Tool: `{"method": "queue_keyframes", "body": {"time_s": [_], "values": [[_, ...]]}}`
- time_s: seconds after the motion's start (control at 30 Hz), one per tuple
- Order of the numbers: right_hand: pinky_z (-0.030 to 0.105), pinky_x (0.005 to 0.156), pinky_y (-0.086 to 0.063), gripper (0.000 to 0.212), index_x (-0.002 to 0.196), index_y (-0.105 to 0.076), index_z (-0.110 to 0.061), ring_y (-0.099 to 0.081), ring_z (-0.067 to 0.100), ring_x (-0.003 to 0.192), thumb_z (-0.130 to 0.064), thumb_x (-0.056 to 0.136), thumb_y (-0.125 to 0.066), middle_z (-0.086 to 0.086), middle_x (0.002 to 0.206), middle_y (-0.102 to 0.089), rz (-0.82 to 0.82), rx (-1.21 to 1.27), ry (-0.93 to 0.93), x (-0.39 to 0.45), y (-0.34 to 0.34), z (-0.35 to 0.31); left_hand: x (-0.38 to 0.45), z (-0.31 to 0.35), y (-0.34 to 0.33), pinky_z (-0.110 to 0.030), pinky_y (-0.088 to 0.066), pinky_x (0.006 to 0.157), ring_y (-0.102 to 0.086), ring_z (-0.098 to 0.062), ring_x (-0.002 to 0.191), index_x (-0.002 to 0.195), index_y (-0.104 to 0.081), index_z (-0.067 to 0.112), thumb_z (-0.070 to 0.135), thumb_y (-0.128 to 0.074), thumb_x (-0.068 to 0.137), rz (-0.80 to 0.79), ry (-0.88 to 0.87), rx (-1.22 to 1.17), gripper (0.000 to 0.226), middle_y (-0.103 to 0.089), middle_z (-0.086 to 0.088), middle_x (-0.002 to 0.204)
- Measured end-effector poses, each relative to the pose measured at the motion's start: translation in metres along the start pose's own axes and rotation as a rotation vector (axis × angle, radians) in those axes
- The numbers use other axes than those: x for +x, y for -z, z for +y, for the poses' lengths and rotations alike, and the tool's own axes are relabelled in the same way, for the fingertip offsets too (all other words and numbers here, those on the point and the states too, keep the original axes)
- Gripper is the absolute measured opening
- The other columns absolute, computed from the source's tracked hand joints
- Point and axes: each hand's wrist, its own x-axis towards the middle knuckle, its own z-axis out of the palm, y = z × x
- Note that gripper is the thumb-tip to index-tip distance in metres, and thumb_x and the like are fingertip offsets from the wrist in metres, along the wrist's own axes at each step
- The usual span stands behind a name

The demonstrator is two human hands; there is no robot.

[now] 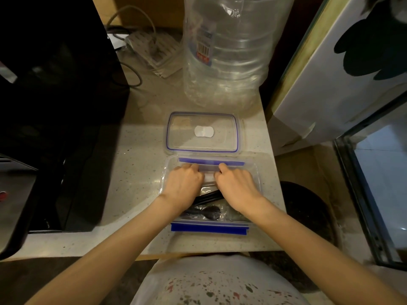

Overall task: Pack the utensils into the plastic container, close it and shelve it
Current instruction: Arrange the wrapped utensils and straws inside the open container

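A clear plastic container with blue clip flaps stands open on the speckled counter. Inside lie black plastic utensils, among them a wrapped black spoon. My left hand and my right hand are both down inside the container, fingers curled over a clear wrapped packet near its far wall. The container's clear lid, blue-rimmed with a white patch in the middle, rests flat on the counter just behind the container.
A large empty clear water bottle stands behind the lid. A black appliance fills the left side. A power strip with cables lies at the back. To the right are a white panel and a glass tank.
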Motion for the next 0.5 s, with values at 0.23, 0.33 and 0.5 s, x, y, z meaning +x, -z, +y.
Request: {"method": "queue_keyframes", "body": {"time_s": [0.23, 0.33, 0.5], "values": [[0.035, 0.077, -0.051, 0.03, 0.118, -0.052, -0.006, -0.062, 0.027, 0.097, 0.001, 0.088, -0.053, 0.012, 0.116, -0.058, 0.077, 0.152, -0.082, -0.011, 0.001, 0.008, -0.001, -0.004, 0.01, -0.033, -0.049, 0.079, -0.059, -0.025, 0.1, 0.096, -0.068, 0.01, 0.01, -0.058, 0.084, -0.015, 0.008, 0.063, 0.016, -0.069, -0.006, 0.1], [0.031, 0.079, -0.05, 0.028, 0.116, -0.054, -0.004, -0.062, 0.027, 0.098, 0.002, 0.089, -0.052, 0.013, 0.116, -0.059, 0.084, 0.225, -0.163, -0.017, 0.004, 0.01, -0.002, -0.008, 0.011, -0.024, -0.051, 0.049, -0.066, -0.018, 0.059, 0.061, -0.069, 0.016, 0.012, -0.088, 0.039, 0.075, -0.013, 0.078, 0.03, -0.069, 0.0, 0.059], [0.027, 0.081, -0.051, 0.025, 0.118, -0.054, -0.004, -0.063, 0.024, 0.097, -0.003, 0.093, -0.05, 0.014, 0.116, -0.06, 0.076, 0.359, -0.276, -0.02, 0.004, 0.003, -0.004, -0.006, 0.004, -0.023, -0.048, 0.041, -0.064, -0.019, 0.05, 0.058, -0.066, 0.016, 0.013, -0.089, 0.031, 0.142, -0.015, 0.047, 0.036, -0.067, -0.001, 0.055]]}}
